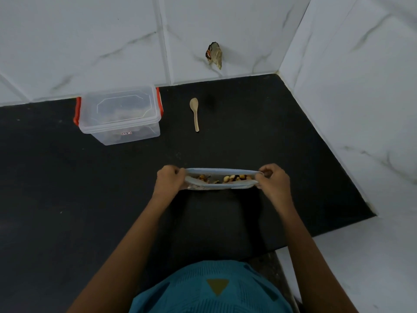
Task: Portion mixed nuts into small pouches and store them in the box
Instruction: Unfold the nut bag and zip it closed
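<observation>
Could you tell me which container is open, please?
The nut bag: the left hand and right hand hold its mouth apart, showing nuts. The clear box has its lid on.

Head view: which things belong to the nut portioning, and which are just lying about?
Part of the job: bag of nuts, pinched at its ends by the left hand and right hand; wooden spoon; clear lidded box.
Lying about: crumpled scrap on the tiled wall.

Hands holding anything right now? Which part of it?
Both grip the bag of mixed nuts at its open mouth: the left hand pinches the left end, the right hand the right end.
</observation>
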`<action>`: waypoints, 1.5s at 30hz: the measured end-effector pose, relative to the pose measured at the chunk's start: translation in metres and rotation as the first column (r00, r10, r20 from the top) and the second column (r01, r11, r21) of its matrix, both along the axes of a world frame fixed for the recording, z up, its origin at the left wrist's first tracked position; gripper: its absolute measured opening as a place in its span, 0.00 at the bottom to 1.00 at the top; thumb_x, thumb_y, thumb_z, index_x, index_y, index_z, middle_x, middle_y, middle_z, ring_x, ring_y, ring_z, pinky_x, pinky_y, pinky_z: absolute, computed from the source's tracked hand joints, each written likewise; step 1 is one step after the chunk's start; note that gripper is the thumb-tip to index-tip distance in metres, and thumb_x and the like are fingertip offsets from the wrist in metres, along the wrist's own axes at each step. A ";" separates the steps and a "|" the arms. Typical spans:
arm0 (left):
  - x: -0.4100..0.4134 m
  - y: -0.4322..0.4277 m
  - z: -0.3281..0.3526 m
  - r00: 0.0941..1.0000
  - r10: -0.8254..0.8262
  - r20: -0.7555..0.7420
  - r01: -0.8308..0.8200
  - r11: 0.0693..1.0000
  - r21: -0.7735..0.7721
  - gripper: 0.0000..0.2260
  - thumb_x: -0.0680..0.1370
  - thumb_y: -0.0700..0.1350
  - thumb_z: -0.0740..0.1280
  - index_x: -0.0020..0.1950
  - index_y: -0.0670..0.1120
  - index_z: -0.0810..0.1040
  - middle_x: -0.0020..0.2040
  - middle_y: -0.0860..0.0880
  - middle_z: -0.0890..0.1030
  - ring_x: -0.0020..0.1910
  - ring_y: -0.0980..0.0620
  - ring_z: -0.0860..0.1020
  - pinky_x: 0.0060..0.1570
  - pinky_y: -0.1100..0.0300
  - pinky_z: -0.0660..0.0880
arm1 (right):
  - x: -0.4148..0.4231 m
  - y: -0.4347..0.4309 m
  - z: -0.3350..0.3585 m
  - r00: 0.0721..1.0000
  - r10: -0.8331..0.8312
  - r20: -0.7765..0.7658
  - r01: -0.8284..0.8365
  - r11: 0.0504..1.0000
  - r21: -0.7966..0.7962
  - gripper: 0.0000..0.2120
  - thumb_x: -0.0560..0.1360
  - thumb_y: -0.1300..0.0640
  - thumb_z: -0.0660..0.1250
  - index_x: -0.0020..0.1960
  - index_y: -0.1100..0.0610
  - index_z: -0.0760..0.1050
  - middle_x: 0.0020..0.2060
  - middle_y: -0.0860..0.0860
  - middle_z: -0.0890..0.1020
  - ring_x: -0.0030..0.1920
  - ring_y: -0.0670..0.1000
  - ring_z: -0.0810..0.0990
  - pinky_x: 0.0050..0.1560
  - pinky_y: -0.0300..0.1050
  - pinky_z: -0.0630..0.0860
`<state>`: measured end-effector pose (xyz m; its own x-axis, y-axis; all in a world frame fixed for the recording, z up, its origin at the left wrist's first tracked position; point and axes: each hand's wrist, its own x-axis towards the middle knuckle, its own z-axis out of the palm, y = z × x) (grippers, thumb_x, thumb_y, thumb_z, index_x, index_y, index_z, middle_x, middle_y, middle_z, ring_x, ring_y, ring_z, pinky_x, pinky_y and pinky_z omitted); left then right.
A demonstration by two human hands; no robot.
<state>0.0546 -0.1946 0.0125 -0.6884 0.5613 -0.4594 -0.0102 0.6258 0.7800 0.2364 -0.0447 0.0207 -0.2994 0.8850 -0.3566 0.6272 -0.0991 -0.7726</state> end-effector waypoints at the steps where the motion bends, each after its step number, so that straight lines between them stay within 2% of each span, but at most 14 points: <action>1: 0.000 0.000 0.002 0.996 0.032 0.088 -0.034 0.999 0.025 0.06 0.79 0.41 0.60 0.46 0.43 0.75 0.47 0.43 0.79 0.42 0.52 0.80 0.43 0.59 0.79 | -0.001 0.000 0.001 0.998 -0.031 -0.061 0.026 0.995 -0.093 0.05 0.74 0.64 0.64 0.48 0.55 0.73 0.44 0.50 0.76 0.43 0.46 0.78 0.41 0.39 0.77; 3: -0.001 -0.002 0.009 0.945 0.090 0.315 -0.115 0.991 0.063 0.05 0.79 0.40 0.60 0.49 0.41 0.75 0.46 0.44 0.78 0.43 0.52 0.79 0.40 0.62 0.77 | 0.000 0.002 0.004 0.989 -0.077 -0.125 0.042 0.965 -0.258 0.04 0.75 0.64 0.63 0.47 0.56 0.73 0.44 0.51 0.77 0.43 0.48 0.79 0.40 0.39 0.77; 5: -0.002 -0.005 0.015 0.812 0.105 0.575 -0.207 0.972 0.114 0.07 0.77 0.39 0.62 0.53 0.40 0.74 0.48 0.43 0.78 0.46 0.49 0.79 0.41 0.61 0.78 | 0.003 0.002 0.006 0.976 -0.118 -0.184 0.035 0.916 -0.400 0.05 0.75 0.64 0.63 0.50 0.58 0.74 0.47 0.54 0.78 0.47 0.50 0.80 0.42 0.40 0.77; 7: -0.004 -0.009 0.016 0.670 0.102 0.735 -0.289 0.948 0.133 0.09 0.76 0.38 0.64 0.55 0.40 0.74 0.50 0.41 0.78 0.48 0.47 0.79 0.41 0.60 0.81 | 0.008 0.004 0.006 0.950 -0.171 -0.260 0.016 0.861 -0.509 0.08 0.75 0.64 0.63 0.54 0.61 0.75 0.49 0.56 0.80 0.49 0.51 0.81 0.44 0.41 0.77; 12: -0.002 -0.017 0.011 0.536 0.077 0.840 -0.347 0.928 0.136 0.15 0.70 0.44 0.68 0.55 0.40 0.76 0.50 0.40 0.80 0.47 0.47 0.81 0.38 0.59 0.81 | 0.016 0.008 0.009 0.863 -0.319 -0.391 -0.055 0.712 -0.700 0.08 0.73 0.62 0.65 0.52 0.62 0.75 0.49 0.58 0.80 0.51 0.54 0.80 0.46 0.46 0.79; 16: -0.006 -0.024 0.007 0.433 -0.029 0.901 -0.369 0.906 0.206 0.16 0.71 0.47 0.65 0.54 0.40 0.78 0.52 0.40 0.82 0.50 0.46 0.82 0.45 0.55 0.81 | 0.026 0.013 0.009 0.793 -0.400 -0.460 -0.119 0.639 -0.760 0.20 0.66 0.55 0.70 0.56 0.61 0.74 0.53 0.59 0.80 0.56 0.55 0.79 0.54 0.49 0.77; 18: -0.008 -0.025 0.005 0.450 -0.035 0.892 -0.369 0.902 0.222 0.12 0.70 0.44 0.65 0.52 0.42 0.78 0.49 0.42 0.83 0.47 0.48 0.83 0.45 0.55 0.81 | 0.029 0.014 0.009 0.773 -0.410 -0.484 -0.151 0.622 -0.768 0.24 0.63 0.54 0.73 0.56 0.62 0.75 0.52 0.59 0.81 0.54 0.56 0.81 0.53 0.50 0.79; 22: -0.010 -0.022 0.007 0.544 -0.010 0.839 -0.311 0.926 0.213 0.07 0.69 0.43 0.67 0.46 0.46 0.80 0.43 0.47 0.83 0.40 0.54 0.82 0.39 0.63 0.79 | 0.027 0.011 0.010 0.775 -0.400 -0.489 -0.148 0.638 -0.756 0.16 0.68 0.58 0.65 0.55 0.62 0.74 0.49 0.59 0.82 0.52 0.55 0.81 0.48 0.47 0.80; 26: -0.002 -0.014 0.013 0.702 0.032 0.711 -0.251 0.946 0.205 0.04 0.74 0.45 0.66 0.44 0.47 0.79 0.38 0.50 0.83 0.37 0.56 0.79 0.38 0.65 0.72 | 0.020 0.008 0.007 0.815 -0.423 -0.396 -0.015 0.669 -0.743 0.11 0.72 0.60 0.65 0.54 0.60 0.75 0.48 0.56 0.81 0.50 0.52 0.80 0.46 0.45 0.79; 29: 0.004 -0.008 0.011 0.786 0.058 0.615 -0.240 0.946 0.218 0.03 0.75 0.43 0.66 0.46 0.45 0.79 0.40 0.49 0.82 0.36 0.56 0.79 0.36 0.65 0.76 | 0.013 0.004 0.007 0.856 -0.379 -0.351 0.031 0.716 -0.698 0.09 0.70 0.59 0.69 0.50 0.58 0.76 0.47 0.54 0.81 0.51 0.51 0.79 0.49 0.44 0.76; 36: 0.004 -0.004 0.006 0.832 0.135 0.538 -0.300 0.925 0.231 0.09 0.75 0.38 0.65 0.54 0.44 0.78 0.45 0.48 0.81 0.34 0.58 0.81 0.30 0.69 0.75 | 0.005 0.000 0.009 0.913 -0.208 -0.351 0.011 0.872 -0.489 0.07 0.70 0.67 0.68 0.45 0.57 0.77 0.46 0.53 0.81 0.49 0.50 0.80 0.49 0.43 0.77; 41: 0.008 -0.003 0.008 0.861 0.107 0.497 -0.273 0.921 0.276 0.10 0.77 0.36 0.62 0.55 0.45 0.77 0.46 0.49 0.79 0.40 0.56 0.77 0.34 0.66 0.73 | 0.003 -0.003 0.004 0.970 -0.060 -0.234 0.027 0.990 -0.139 0.12 0.69 0.73 0.64 0.36 0.56 0.74 0.33 0.51 0.76 0.34 0.45 0.74 0.30 0.30 0.72; 43: 0.011 -0.003 0.004 0.935 0.109 0.338 -0.213 0.934 0.286 0.09 0.76 0.36 0.64 0.54 0.44 0.78 0.53 0.51 0.76 0.46 0.56 0.75 0.40 0.66 0.73 | 0.003 -0.003 0.002 0.979 -0.066 -0.192 0.069 0.998 0.010 0.14 0.69 0.72 0.64 0.35 0.54 0.73 0.33 0.50 0.75 0.35 0.46 0.74 0.33 0.32 0.72; 45: 0.013 -0.005 0.001 0.995 0.007 -0.097 0.016 0.973 0.232 0.07 0.75 0.34 0.64 0.50 0.43 0.79 0.61 0.54 0.69 0.54 0.57 0.73 0.46 0.65 0.72 | 0.001 -0.002 0.001 0.988 -0.075 -0.133 0.090 0.990 0.104 0.13 0.69 0.71 0.64 0.35 0.53 0.73 0.34 0.50 0.75 0.36 0.46 0.74 0.37 0.36 0.72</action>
